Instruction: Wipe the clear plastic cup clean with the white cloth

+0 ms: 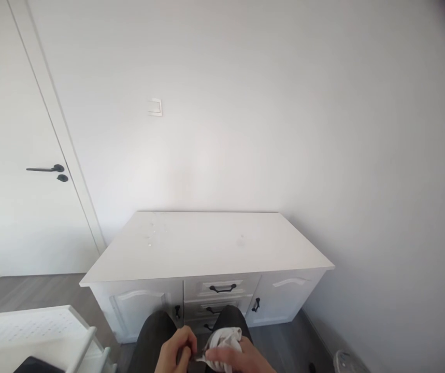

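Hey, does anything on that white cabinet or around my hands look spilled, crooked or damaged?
Only one thing: small specks or droplets sit on the cabinet top near its back left corner, like a light spill. The drawers and doors look shut and straight. Both hands, left and right, hold a white cloth above the lap.

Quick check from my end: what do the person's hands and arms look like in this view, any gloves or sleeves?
Both hands are bare, with no gloves, rings or watch visible. The left hand and right hand sit at the bottom edge of the picture, so the wrists and forearms are cut off and no sleeves can be seen. Below them are dark grey trousers.
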`<action>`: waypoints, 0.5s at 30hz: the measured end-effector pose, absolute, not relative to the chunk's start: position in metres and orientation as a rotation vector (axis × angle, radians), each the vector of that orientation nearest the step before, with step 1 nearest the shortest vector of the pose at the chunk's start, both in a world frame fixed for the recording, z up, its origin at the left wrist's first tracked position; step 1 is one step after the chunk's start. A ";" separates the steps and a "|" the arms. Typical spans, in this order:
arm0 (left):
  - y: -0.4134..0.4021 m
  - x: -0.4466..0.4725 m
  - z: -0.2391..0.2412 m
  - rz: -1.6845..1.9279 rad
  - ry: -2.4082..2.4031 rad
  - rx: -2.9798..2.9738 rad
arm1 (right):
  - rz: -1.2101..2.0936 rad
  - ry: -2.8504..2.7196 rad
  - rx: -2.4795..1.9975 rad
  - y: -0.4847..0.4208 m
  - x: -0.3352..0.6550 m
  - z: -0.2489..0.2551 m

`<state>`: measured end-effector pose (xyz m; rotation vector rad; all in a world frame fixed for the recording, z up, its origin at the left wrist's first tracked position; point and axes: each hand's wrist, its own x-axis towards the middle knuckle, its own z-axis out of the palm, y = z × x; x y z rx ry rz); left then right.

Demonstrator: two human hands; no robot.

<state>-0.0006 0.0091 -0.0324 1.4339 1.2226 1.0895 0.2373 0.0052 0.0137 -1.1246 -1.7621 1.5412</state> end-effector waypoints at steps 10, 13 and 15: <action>0.002 -0.002 -0.043 0.883 1.330 1.907 | 1.189 -1.818 -1.157 -0.002 0.237 -0.008; 0.004 -0.011 -0.047 0.858 1.391 1.819 | 1.093 -1.354 -1.150 0.004 0.242 -0.014; 0.004 -0.015 -0.047 0.929 1.412 1.759 | 1.116 -0.997 -1.079 0.014 0.249 -0.013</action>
